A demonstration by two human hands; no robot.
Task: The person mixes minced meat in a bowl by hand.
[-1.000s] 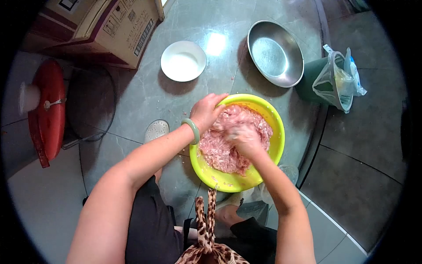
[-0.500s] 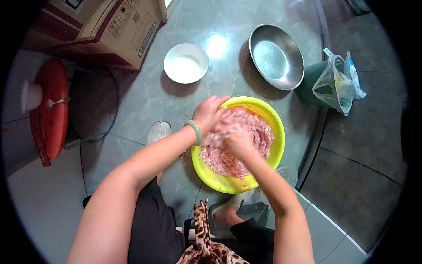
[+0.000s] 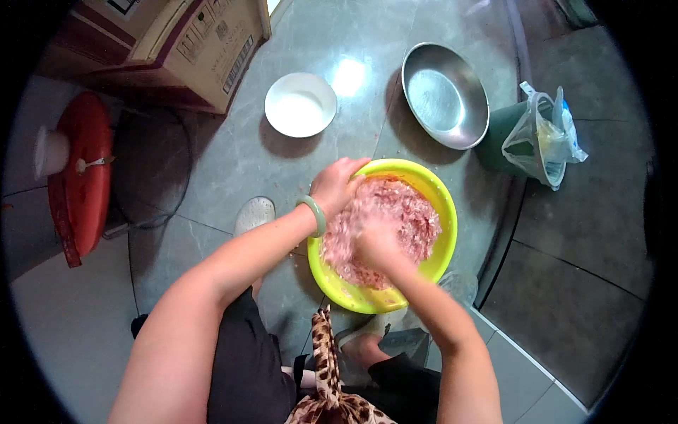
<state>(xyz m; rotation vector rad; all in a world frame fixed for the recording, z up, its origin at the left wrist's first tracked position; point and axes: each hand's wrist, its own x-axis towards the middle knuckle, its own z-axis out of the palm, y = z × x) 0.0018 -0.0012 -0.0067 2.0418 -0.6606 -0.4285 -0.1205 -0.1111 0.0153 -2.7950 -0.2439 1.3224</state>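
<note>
Minced meat (image 3: 420,219) lies in the yellow bowl (image 3: 446,244), where we judge mixing is in hand. Our right hand (image 3: 376,244) works in it, too blurred to tell whether clenched; our left hand (image 3: 335,185) grips the bowl's far-left rim. Another stroke calls for a steady rim.

My single view comes from a camera worn on my head, facing forward and steeply down. My forearms (image 3: 261,247) reach in from the lower edge, nearest me; the yellow basin (image 3: 444,244) sits close, around mid-frame, with the floor (image 3: 360,42) stretching farther off above it. Darkness rounds the corners.
</note>
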